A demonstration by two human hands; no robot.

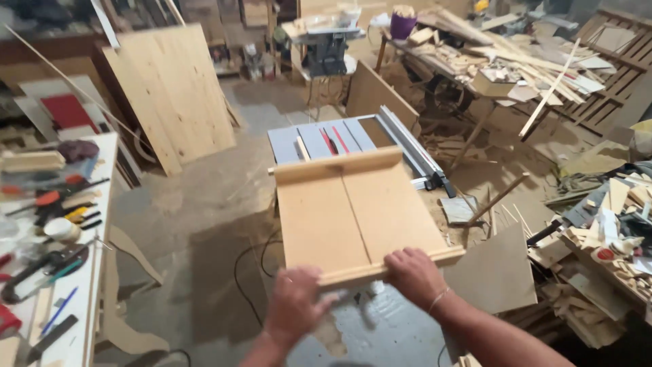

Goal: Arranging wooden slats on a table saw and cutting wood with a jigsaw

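We see both hands gripping the near rail of a wooden crosscut sled (353,207): left hand (293,306) and right hand (413,273) closed on it. The sled lies on a grey table saw (326,139); beyond leans a plywood sheet (173,92).

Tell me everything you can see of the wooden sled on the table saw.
The wooden sled is a flat tan board, likely fibreboard, with a straight slot down its middle and a pale wood fence along its far and near edges. It lies flat on the grey table saw, overhanging toward the camera. The left hand and right hand both grip the near fence.
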